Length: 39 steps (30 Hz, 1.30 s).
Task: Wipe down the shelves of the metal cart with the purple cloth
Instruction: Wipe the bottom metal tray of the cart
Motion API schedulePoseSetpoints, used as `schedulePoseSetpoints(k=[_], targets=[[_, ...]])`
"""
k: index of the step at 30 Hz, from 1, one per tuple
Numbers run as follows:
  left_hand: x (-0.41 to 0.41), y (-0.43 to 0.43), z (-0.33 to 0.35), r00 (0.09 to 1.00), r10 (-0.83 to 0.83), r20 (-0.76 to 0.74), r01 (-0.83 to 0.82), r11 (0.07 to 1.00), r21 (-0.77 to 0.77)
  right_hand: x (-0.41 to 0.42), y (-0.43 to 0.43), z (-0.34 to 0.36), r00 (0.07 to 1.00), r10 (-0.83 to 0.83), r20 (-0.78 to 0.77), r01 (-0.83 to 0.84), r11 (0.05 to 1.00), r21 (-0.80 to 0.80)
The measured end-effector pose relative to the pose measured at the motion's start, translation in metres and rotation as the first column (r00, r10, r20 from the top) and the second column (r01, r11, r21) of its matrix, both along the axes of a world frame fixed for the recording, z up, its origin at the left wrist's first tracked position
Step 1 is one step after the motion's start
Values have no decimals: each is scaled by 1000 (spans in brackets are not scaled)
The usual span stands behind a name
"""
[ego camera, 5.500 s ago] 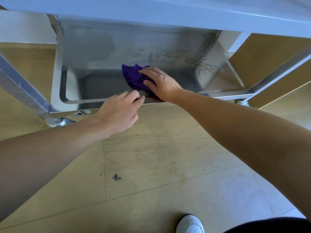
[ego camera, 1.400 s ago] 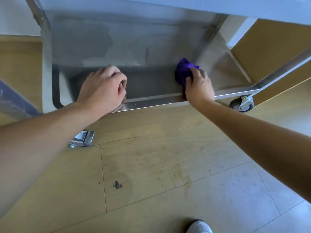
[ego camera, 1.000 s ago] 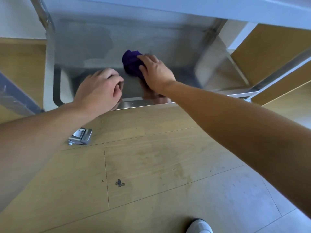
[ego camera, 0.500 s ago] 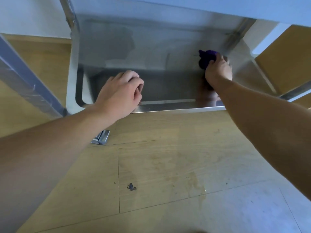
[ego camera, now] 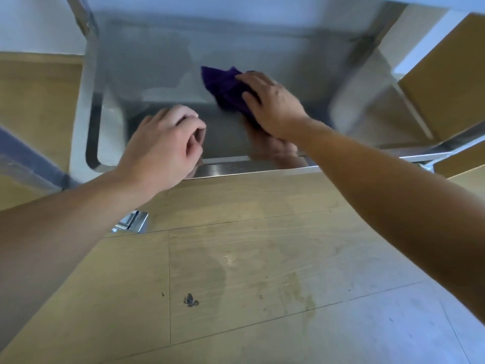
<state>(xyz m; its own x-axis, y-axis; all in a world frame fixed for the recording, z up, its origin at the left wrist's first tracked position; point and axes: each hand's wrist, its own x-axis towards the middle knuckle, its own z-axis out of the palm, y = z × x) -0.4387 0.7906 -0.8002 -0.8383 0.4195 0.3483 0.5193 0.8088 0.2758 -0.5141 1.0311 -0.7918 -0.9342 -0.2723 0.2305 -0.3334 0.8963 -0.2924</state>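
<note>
Front lip of the shiny steel bottom shelf (ego camera: 236, 168) of the metal cart: left hand (ego camera: 162, 145) is set over it at 11 o'clock, fingers curled; whether the lip is clasped cannot be told. Beyond, at 12 o'clock, right hand (ego camera: 273, 106) is laid flat, fingers spread, pressing the crumpled purple cloth (ego camera: 223, 86) onto mid-shelf. Wiping is judged mid-course here. Upper shelves cannot be judged.

Soft cool daylight; shadows faint. Shelf (ego camera: 162, 61) smeared by motion blur. Floor (ego camera: 262, 258) rendered sharper. Edges bent by wide lens.
</note>
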Motion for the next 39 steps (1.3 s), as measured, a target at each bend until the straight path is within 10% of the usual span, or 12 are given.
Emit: schedulePoseSetpoints(k=[11, 26, 39], targets=[[3, 4, -1, 1000, 3, -5, -3, 1000, -12, -43, 103, 2, 801, -596, 63, 597, 802, 0], [6, 6, 1, 1000, 24, 0, -24, 999, -40, 1, -63, -2, 999, 19, 42, -19, 1000, -8], [12, 13, 2, 999, 35, 22, -34, 997, -62, -62, 16, 1, 832, -546, 104, 551, 834, -35]])
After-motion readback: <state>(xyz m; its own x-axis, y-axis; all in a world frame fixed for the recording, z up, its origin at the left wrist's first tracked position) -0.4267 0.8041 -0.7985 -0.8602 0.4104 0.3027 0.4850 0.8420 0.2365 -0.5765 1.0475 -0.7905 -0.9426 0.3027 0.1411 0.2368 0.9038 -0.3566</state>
